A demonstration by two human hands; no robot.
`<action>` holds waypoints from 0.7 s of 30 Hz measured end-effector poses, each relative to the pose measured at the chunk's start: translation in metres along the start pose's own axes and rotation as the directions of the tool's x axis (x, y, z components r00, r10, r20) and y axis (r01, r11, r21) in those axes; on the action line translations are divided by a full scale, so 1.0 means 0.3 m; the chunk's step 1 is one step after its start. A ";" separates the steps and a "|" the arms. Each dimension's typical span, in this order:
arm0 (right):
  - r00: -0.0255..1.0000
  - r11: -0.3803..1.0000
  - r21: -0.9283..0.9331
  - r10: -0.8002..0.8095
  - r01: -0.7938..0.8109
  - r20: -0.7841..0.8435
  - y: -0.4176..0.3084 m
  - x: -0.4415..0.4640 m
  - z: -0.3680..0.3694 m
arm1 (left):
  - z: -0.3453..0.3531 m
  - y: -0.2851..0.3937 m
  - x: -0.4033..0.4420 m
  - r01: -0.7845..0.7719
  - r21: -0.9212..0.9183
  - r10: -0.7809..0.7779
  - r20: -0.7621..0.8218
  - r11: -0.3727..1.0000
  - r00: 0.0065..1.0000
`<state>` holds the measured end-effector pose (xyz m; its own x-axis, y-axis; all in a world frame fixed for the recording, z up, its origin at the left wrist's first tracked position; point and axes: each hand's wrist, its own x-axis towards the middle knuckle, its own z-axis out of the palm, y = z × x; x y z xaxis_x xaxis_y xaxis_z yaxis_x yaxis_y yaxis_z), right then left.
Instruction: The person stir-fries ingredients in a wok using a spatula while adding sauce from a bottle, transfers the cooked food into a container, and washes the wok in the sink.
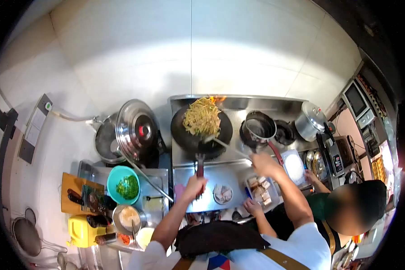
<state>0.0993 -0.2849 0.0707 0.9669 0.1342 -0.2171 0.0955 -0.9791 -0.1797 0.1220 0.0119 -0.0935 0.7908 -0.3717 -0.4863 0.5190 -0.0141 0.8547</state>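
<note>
Gripping its handle, left hand (195, 186) holds the wok (180, 128) of yellowish strips (200, 118). Right hand (266, 164) grips long utensil (227, 146). Some room separates wok from saucepan (261, 127).

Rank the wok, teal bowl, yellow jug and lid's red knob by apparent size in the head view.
1. Wok
2. Teal bowl and yellow jug: too alike to rank
3. Red knob

Glossy, smooth metal is seen on the domed lid (137, 124) at left of centre and on the counter (229, 173) below the wok. The wok (179, 130) at upper centre is finished in dark, duller metal. Smooth, matt plastic is shown by the green bowl (111, 183) at lower left, and wood by the board (71, 204) beside it. The wall (144, 49) across the top is covered in smooth, pale panels. White cloth is seen in the shirt (297, 247) at the bottom.
</note>
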 end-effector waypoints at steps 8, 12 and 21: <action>0.978 0.991 -0.122 -0.033 0.059 0.208 -0.050 0.085 -0.130 | -0.019 0.032 0.213 0.023 -0.070 -0.022 0.020 0.997 1.000; 0.983 0.991 -0.128 -0.015 0.039 0.184 -0.058 0.121 -0.196 | -0.027 0.010 0.236 0.055 -0.081 -0.054 0.010 0.995 0.998; 0.956 0.719 0.631 0.190 -0.291 0.224 0.012 0.359 0.083 | -0.003 -0.122 0.334 -0.034 0.030 0.037 -0.105 0.999 0.994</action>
<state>0.1979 -0.2701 0.0229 0.8896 -0.0236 -0.4562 -0.3615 -0.6468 -0.6715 0.1825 -0.0239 -0.1738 0.8393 -0.2721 -0.4707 0.4818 -0.0292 0.8758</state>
